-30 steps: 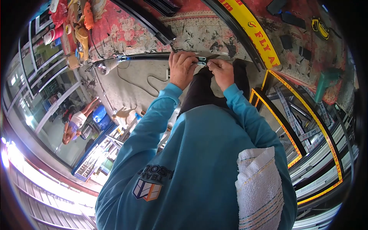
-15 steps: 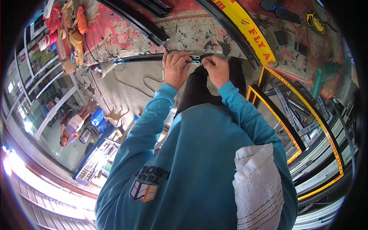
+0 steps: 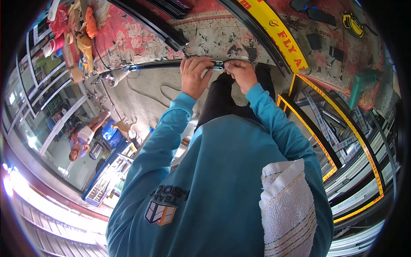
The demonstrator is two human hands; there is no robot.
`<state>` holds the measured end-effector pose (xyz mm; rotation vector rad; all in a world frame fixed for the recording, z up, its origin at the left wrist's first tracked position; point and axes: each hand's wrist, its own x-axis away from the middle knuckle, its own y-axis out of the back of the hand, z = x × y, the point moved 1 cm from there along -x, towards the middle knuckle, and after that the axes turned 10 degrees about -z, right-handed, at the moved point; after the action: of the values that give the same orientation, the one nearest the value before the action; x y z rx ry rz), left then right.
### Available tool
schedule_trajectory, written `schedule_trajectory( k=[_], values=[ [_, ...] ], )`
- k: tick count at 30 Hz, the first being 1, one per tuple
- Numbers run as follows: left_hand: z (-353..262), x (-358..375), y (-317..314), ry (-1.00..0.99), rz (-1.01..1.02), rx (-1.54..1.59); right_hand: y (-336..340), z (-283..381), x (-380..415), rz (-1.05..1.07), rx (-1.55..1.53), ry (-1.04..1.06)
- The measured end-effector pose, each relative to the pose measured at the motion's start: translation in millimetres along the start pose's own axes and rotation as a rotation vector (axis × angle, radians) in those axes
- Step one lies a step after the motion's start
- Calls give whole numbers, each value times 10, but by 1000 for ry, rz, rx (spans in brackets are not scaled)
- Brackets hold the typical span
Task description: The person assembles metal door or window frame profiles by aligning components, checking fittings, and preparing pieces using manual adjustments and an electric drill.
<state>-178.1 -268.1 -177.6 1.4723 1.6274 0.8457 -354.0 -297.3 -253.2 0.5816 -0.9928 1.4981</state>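
A long black metal profile point(image 3: 160, 64) lies crosswise along the edge of the carpeted surface, its cut end facing right. Wrapped over it near that end is my left hand point(image 3: 195, 76), fingers on top and thumb below. A small bright metal piece point(image 3: 218, 65) shows at the profile's end, between my two hands. My right hand point(image 3: 242, 73) is closed in a pinch just right of the end; what its fingertips hold is too small to make out.
Black profiles point(image 3: 156, 28) and a yellow-taped one point(image 3: 278, 32) lie on the carpet point(image 3: 128, 32). A tape measure point(image 3: 352, 25) and green power tool point(image 3: 361, 85) are at right, above taped frames point(image 3: 314, 132). A person point(image 3: 83, 137) and a dog point(image 3: 124, 127) are at left.
My right hand has shifted slightly, its fingertips nearer the profile's end. My left hand has moved a little left. The dog and the person at left have changed posture.
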Motion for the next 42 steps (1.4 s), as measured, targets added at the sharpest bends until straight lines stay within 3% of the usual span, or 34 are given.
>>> schedule_trajectory(
  k=[5,11,13,23,25,29,31,35,38,41,42],
  values=[
    [1,-34,23,64,15,26,-65,3,41,-46,-7,8],
    [24,62,-8,-85,-19,-3,-123,-20,70,-126,121,116],
    [-23,120,-33,-77,-91,-49,-130,-8,101,-127,129,121],
    [-81,72,-46,-1,-48,-86,-130,-30,98,-103,106,108],
    [-82,72,-51,-3,-21,-94,-118,-42,100,-137,352,396],
    [-94,89,-68,12,-12,-103,-102,-1,207,-179,403,435],
    [-91,98,-69,26,-32,-88,-115,64,326,-276,414,576],
    [-82,100,-69,38,-32,-89,-111,107,350,-288,478,606],
    [-87,101,-67,47,-45,-75,-140,173,372,-231,505,518],
    [-72,110,-74,58,-47,-63,-189,233,428,-213,492,591],
    [-65,111,-87,59,-58,-52,-196,251,436,-228,562,735]
  ],
)
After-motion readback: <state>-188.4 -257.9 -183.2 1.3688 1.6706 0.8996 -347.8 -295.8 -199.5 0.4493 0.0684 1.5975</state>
